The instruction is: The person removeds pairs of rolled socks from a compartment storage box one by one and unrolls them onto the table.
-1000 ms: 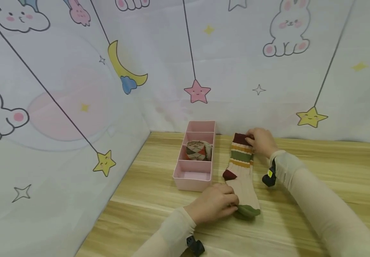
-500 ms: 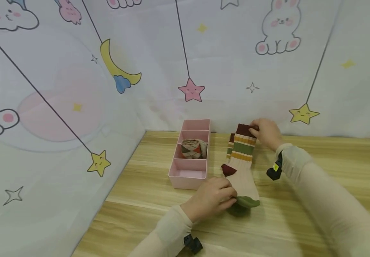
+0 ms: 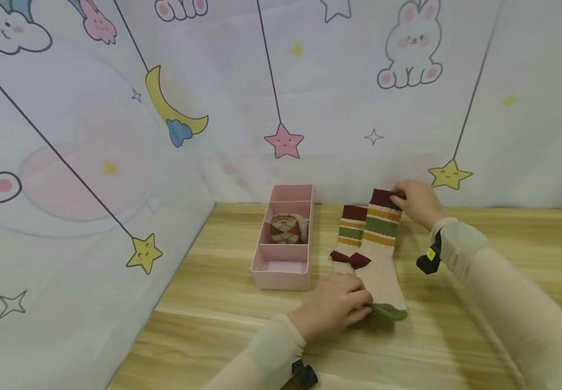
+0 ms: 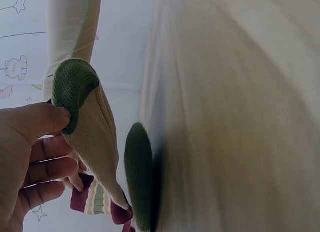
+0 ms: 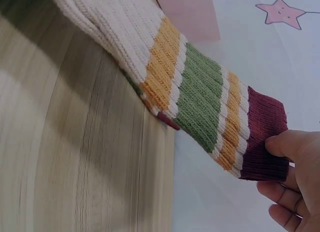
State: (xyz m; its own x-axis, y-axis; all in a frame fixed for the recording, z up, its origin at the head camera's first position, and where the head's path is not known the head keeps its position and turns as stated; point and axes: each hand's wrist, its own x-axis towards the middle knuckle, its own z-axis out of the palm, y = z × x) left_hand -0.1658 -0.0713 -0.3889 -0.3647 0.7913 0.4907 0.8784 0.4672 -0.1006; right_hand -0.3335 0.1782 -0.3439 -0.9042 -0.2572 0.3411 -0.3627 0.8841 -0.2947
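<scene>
A cream sock (image 3: 381,273) with maroon cuff, orange and green stripes and a green toe is held raised off the table at both ends. My right hand (image 3: 421,203) pinches its maroon cuff (image 5: 265,134) between thumb and fingers. At the other end, my left hand (image 3: 334,303) pinches the green toe (image 4: 75,87), as the left wrist view shows. A matching second sock (image 3: 352,225) lies on the table to the left, partly covered by the raised one; its green toe (image 4: 138,174) rests on the wood beneath.
A pink divided box (image 3: 281,279) stands left of the socks. One compartment holds a rolled argyle sock bundle (image 3: 284,229). Behind the wooden table (image 3: 202,330) hangs a white printed curtain (image 3: 339,97).
Both hands have lifted the upper sock and shifted it right relative to the box. The second sock beneath has come into view on the left. The head view has also shifted slightly.
</scene>
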